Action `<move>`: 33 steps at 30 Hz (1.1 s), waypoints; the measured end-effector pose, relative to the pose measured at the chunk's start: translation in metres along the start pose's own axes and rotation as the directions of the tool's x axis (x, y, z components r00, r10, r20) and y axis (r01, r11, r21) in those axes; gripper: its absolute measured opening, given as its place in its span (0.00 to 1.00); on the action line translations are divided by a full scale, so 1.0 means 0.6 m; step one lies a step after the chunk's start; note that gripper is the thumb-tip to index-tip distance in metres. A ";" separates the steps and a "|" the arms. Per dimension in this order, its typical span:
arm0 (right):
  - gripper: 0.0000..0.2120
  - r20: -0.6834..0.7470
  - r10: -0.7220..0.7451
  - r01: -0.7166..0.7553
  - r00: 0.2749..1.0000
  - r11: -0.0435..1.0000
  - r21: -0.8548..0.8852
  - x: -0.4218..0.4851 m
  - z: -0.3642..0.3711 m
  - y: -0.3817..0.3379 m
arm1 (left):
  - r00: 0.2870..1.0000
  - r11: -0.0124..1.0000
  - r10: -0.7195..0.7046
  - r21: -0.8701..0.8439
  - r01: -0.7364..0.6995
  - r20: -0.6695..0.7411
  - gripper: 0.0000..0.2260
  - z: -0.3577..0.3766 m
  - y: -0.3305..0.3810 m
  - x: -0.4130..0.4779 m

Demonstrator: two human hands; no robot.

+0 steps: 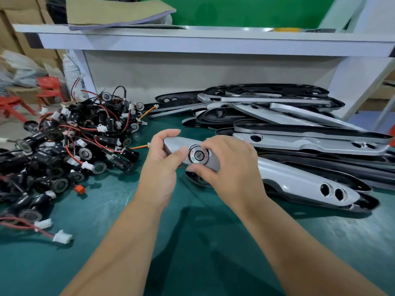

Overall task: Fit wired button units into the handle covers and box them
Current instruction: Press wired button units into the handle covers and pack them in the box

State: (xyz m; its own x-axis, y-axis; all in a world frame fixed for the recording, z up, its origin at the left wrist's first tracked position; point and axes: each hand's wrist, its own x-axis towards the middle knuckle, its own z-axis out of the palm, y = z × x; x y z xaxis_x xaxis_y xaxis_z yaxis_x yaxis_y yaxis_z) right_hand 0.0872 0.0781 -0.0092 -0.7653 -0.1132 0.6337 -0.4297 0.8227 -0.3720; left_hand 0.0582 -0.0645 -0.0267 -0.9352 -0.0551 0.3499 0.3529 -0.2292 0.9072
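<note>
Head view: both bare forearms reach in from the near edge and meet over a green mat point(192, 248).
Left hand point(160, 161): curled round the left end of a silver handle cover point(172, 144), with the fingers over its far edge and the thumb laid on its face just left of the round dial.
Right hand point(233, 167): fingers bent over the same cover from the right, thumb at its near edge, fingertips touching the dial's rim.
Button unit point(197, 155): round and silver-ringed with red and green lettering. It is seated in the cover's large hole, between the left thumb and the right fingers.
Cover's far end: the silver body seems to come out again right of the right hand. It ends in two oval holes and lies over a black cover point(367, 205).
Wire point(139, 147): orange and yellow, running out from behind the left hand to its left.
Pile of button units point(74, 146): black bodies, red and black leads and white plugs, heaped left of the left hand, near it but apart.
Loose plug point(62, 236): white, on a red lead, left of the left forearm.
Heap of handle covers point(299, 133): silver and black, stacked crosswise beyond and right of the right hand.
White frame point(192, 41): a crossbar well beyond both hands.
Red stools point(49, 86): blurred, far beyond the left hand.
</note>
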 end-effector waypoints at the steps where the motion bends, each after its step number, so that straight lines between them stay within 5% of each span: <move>1: 0.22 -0.004 -0.016 0.016 1.000 0.999 0.035 0.001 -0.001 0.002 | 1.000 1.000 -0.007 0.012 0.007 -0.004 0.13 -0.001 0.001 0.000; 9: 0.26 0.289 -0.115 0.077 0.950 0.987 0.140 0.034 -0.033 0.029 | 1.000 0.980 -0.004 0.198 0.005 -0.002 0.17 -0.003 0.017 -0.005; 13: 0.31 0.465 0.098 -0.141 0.880 0.988 0.058 0.051 -0.051 0.047 | 0.999 0.964 -0.001 0.264 0.011 -0.039 0.17 -0.001 0.023 -0.006; 17: 0.25 0.425 0.162 -0.174 0.891 0.985 -0.011 0.049 -0.030 0.038 | 0.998 0.926 0.005 0.378 0.018 -0.058 0.15 -0.004 0.017 -0.005; 23: 0.25 0.397 0.312 -0.260 0.863 0.949 -0.180 0.048 -0.004 0.029 | 0.996 0.888 -0.037 0.454 0.067 -0.076 0.14 -0.009 0.008 -0.004; 33: 0.28 0.301 0.351 -0.273 0.887 0.923 -0.271 0.028 0.008 0.017 | 0.991 0.864 -0.093 0.487 0.129 -0.098 0.13 0.001 0.009 -0.008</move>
State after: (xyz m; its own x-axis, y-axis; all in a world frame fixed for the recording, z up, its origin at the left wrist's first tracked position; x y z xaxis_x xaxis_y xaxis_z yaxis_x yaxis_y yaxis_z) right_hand 0.0675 0.0815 -0.0056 -0.9737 0.0206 0.2267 -0.0575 0.9413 -0.3327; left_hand 0.0646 -0.0649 -0.0233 -0.9623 -0.1288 0.2395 0.1988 0.2679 0.9427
